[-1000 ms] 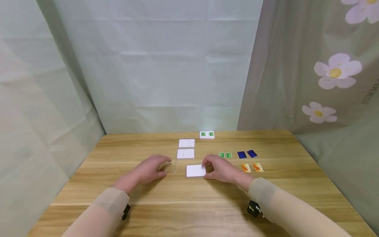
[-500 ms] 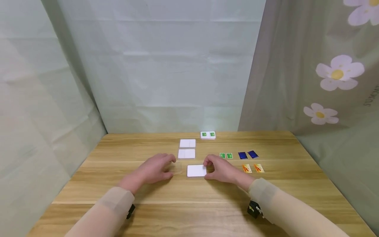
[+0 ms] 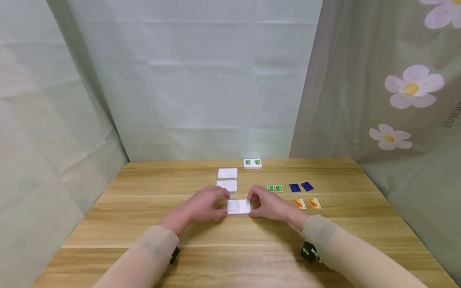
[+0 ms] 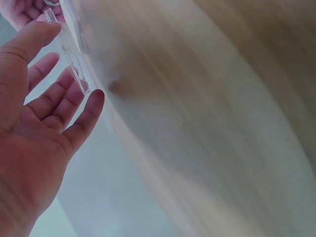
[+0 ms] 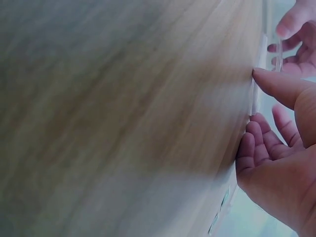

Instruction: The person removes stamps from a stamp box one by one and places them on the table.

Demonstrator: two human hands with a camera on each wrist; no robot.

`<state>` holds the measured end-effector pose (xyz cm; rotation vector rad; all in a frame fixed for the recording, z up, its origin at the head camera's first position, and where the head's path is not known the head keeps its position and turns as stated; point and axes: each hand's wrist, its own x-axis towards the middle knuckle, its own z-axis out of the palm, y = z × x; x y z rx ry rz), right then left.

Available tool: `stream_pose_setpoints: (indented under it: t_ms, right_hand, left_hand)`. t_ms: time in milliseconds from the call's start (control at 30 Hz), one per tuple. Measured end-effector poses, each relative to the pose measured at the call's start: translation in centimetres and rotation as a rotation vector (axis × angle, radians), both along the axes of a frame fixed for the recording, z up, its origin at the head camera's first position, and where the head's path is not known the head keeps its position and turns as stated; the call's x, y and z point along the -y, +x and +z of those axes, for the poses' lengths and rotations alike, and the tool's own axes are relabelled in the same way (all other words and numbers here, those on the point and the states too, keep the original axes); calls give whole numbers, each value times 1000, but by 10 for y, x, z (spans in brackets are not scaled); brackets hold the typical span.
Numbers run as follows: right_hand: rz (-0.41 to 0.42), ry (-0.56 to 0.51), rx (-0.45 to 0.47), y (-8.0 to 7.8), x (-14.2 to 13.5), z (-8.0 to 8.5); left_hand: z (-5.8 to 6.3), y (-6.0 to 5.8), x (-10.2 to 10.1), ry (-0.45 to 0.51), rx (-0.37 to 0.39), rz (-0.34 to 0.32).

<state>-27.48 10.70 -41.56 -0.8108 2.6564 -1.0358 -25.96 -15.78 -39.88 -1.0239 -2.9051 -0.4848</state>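
Moved clear cover [image 3: 233,205] rightward over white case [image 3: 245,206], pinched in left hand [image 3: 210,203]; gripped case's end with half-curled right hand [image 3: 269,204], presumably against slipping.

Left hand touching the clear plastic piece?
Touching: in the left wrist view, the left hand holds the clear plastic piece between thumb and fingertips.

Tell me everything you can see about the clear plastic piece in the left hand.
The clear piece looks like thin, see-through plastic with straight edges and notch-like details along one side. The left hand holds it by its edges, over the left half of the white card, with a gap showing between them.
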Motion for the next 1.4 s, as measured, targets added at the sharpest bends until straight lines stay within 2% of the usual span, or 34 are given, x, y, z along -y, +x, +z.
stream_pose_setpoints:
  t_ms: [167, 367, 967, 1400]
  right_hand:
    - [-13, -15, 6, 2, -2, 0]
    - [7, -27, 7, 2, -2, -2]
    - [42, -32, 25, 2, -7, 1]
    - [63, -22, 35, -1, -11, 2]
  left_hand:
    - [-1, -3, -17, -20, -24, -27]
    - [-3, -4, -28, -39, 10, -42]
    - [-4, -6, -36, -78, 6, -23]
    - [-4, -4, -34, -69, 47, -8]
